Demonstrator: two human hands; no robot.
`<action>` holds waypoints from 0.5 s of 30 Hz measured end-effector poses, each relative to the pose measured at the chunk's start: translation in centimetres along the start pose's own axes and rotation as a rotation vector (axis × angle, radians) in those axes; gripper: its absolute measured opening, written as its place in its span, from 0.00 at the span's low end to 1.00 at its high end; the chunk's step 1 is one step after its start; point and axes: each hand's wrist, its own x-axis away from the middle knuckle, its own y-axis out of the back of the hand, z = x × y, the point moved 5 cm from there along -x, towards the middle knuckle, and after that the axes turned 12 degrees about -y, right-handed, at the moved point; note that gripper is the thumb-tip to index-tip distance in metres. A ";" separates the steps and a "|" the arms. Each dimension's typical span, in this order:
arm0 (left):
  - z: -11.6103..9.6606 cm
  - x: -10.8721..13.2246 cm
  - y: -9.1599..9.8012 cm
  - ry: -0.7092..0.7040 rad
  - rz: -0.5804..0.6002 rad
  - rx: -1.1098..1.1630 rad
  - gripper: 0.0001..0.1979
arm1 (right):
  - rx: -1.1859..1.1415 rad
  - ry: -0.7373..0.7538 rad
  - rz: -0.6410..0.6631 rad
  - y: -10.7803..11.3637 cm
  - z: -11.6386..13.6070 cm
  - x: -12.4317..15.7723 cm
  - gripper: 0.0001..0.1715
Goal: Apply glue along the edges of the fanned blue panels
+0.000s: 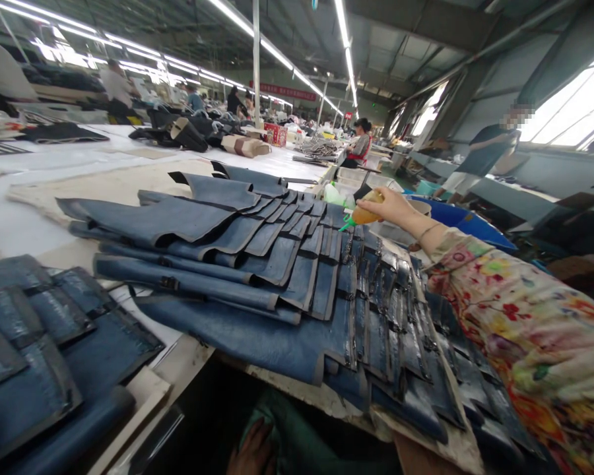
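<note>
My right hand (389,206) is closed around a squeeze bottle (366,212) of amber liquid. The bottle is tilted, its green nozzle (347,223) pointing down and left just over the far edge strips of overlapped blue leather pieces (257,336). These pieces lie fanned in staggered rows, with dark grey edges. Wet, shiny streaks (393,297) cover strips on the right side of the rows. Low in the view, in shadow, my left hand (253,450) rests with fingers extended against green cloth (297,432); its lower part is cut off by the frame.
More blue pieces (34,330) with shiny strips lie at the lower left. A pale board (34,191) is under the main rows. Beyond my right arm are a blue bin (475,221) and a standing person (490,155). Dark bundles (188,132) lie across the white table.
</note>
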 end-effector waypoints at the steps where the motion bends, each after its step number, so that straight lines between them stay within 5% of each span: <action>1: 0.0 0.0 0.1 0.002 -0.005 0.001 0.21 | 0.006 0.004 -0.003 -0.1 -0.1 -0.2 0.36; 15: 0.3 -0.1 -0.2 -0.013 -0.001 0.031 0.22 | 0.022 -0.050 0.015 -0.9 -0.2 -0.2 0.36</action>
